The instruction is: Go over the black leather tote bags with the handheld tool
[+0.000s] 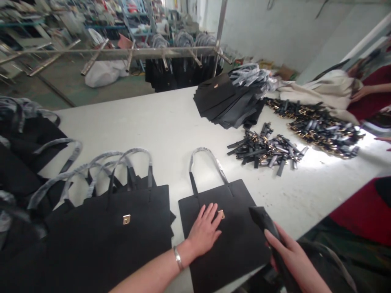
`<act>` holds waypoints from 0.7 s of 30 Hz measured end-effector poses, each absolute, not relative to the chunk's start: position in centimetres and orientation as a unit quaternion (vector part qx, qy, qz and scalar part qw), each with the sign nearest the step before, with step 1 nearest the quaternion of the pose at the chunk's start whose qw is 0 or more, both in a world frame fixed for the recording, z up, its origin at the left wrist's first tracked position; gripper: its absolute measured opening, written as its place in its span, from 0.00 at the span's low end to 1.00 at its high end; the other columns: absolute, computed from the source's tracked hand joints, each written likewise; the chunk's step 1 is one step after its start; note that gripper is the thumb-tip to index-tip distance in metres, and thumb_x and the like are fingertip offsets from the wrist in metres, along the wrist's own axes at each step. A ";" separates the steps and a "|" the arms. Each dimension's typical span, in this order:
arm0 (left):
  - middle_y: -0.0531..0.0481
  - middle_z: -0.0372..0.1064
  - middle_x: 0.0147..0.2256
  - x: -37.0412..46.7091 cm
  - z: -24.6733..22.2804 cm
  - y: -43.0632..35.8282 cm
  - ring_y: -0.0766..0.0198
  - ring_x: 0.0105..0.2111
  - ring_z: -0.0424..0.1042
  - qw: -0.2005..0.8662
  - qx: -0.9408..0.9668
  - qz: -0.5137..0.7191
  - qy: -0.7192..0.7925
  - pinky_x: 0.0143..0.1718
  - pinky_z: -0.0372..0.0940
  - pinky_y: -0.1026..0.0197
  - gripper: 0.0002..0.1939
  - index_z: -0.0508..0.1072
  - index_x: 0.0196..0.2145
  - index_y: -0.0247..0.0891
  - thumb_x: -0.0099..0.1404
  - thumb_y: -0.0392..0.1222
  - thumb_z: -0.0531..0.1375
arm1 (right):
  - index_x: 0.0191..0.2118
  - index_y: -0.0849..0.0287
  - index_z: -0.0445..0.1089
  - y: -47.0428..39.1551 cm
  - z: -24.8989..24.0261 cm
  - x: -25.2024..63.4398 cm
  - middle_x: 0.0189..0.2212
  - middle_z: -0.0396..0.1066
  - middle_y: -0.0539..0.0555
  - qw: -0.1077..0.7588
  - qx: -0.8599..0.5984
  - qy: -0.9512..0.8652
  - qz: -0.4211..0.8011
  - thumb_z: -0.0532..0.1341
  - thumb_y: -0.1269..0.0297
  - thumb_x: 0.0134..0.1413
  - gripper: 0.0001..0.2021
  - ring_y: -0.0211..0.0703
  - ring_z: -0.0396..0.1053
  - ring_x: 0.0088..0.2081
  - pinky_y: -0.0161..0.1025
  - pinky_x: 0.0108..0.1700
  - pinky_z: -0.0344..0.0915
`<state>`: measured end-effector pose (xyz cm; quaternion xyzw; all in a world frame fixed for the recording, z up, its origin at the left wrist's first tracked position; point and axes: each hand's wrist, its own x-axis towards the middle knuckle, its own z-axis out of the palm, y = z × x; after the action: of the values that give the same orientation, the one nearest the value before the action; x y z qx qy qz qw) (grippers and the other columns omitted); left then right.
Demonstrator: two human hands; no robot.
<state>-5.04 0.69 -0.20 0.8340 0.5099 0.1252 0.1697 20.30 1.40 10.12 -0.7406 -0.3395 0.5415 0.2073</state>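
Observation:
A black handbag panel (235, 252) lies flat on the white table in front of me. Its single looped handle (200, 151), wrapped in clear plastic, points away from me. My left hand (205, 230) rests on the panel with fingers spread, beside a small gold lock plate (222, 214). At the panel's right edge, my right hand (288, 250) is closed around a long black leather-like piece (263, 219); its lower part runs out of view. Left of the panel is a stack of similar black panels (146, 228), the top one with a gold lock plate (126, 219).
Past the panel lie a heap of black straps with gold hardware (265, 148), a larger heap (324, 126) and fanned black panels (226, 99). A metal rack (137, 53) stands beyond the white table (137, 118). At right is another person's red-sleeved arm (371, 91).

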 end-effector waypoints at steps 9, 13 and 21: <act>0.45 0.45 0.67 -5.6 0.3 0.9 0.51 0.68 0.41 0.140 0.854 0.103 0.491 0.67 0.40 0.46 0.28 0.51 0.66 0.42 0.72 0.50 0.49 | 0.63 0.48 0.54 7.4 8.4 16.5 0.22 0.67 0.45 0.118 -0.697 -0.400 0.583 0.59 0.46 0.54 0.33 0.40 0.66 0.13 0.36 0.13 0.62; 0.44 0.46 0.67 -5.5 0.0 1.1 0.50 0.67 0.42 0.143 0.854 0.108 0.489 0.66 0.39 0.45 0.28 0.50 0.66 0.41 0.72 0.50 0.48 | 0.62 0.47 0.55 8.9 8.9 15.8 0.21 0.65 0.44 0.108 -0.693 -0.405 0.586 0.57 0.46 0.55 0.30 0.39 0.64 0.12 0.35 0.12 0.60; 0.45 0.46 0.67 -5.5 0.5 1.0 0.51 0.67 0.43 0.155 0.845 0.126 0.497 0.66 0.38 0.46 0.27 0.52 0.66 0.41 0.73 0.51 0.46 | 0.63 0.50 0.55 9.7 9.2 15.5 0.18 0.65 0.44 0.083 -0.681 -0.438 0.582 0.58 0.46 0.53 0.34 0.41 0.65 0.13 0.35 0.13 0.61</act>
<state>-5.55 0.95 0.46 0.8446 0.4968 0.1256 0.1550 15.54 9.70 9.25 -0.6807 -0.4376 0.5816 0.0834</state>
